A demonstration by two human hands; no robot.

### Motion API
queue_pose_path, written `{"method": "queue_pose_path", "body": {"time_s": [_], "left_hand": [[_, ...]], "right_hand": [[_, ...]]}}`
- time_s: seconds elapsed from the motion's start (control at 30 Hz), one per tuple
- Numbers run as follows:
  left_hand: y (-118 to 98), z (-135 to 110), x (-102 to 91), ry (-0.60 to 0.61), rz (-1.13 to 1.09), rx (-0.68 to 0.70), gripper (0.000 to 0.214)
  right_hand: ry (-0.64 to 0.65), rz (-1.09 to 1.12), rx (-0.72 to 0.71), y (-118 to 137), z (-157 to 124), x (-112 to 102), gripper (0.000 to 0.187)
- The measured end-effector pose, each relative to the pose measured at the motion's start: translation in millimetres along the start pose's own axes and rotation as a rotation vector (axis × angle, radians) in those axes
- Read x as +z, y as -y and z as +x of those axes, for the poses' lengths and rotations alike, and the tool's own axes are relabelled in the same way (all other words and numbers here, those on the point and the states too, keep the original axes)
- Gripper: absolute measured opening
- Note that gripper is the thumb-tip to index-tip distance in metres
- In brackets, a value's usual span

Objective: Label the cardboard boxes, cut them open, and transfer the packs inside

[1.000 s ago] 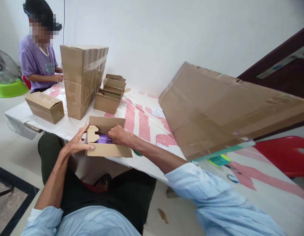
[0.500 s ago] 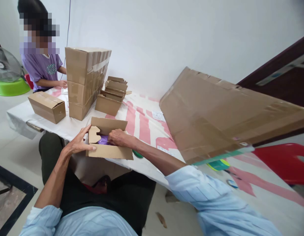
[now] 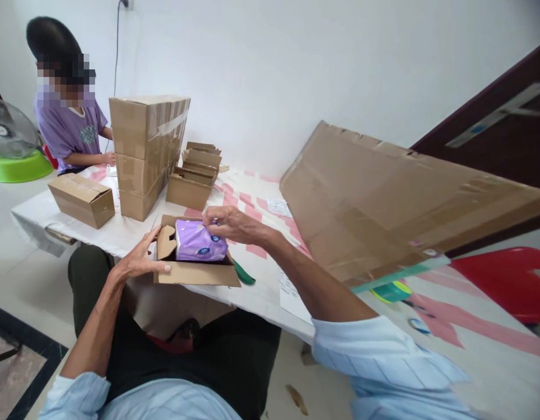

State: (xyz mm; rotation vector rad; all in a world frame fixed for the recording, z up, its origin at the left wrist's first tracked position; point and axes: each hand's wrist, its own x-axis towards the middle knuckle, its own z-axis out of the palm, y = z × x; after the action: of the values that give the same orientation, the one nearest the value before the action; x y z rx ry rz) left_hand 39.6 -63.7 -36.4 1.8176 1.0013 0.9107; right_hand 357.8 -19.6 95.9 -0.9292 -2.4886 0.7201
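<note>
Purple tissue pack pinched in right hand, half inside cardboard box; left hand gripping box end. Packing, likely; needs a flat push down.

Beyond the small open brown cardboard box, I see bare pink-striped desk; tall stacked taped brown cartons wall the left, a large tilted cardboard sheet the right.

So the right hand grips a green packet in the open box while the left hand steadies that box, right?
Not green: the head view shows a purple packet. The right hand grips it in the open box; the left hand steadies that box.
</note>
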Motion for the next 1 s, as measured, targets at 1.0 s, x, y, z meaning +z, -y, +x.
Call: {"method": "queue_pose_path", "body": {"time_s": [1.0], "left_hand": [[-77.5,162.0,-12.3,0.015,-0.234,0.176,0.09]], "right_hand": [[-0.653,0.949,0.164,-92.8,50.8,38.8,0.058]]}}
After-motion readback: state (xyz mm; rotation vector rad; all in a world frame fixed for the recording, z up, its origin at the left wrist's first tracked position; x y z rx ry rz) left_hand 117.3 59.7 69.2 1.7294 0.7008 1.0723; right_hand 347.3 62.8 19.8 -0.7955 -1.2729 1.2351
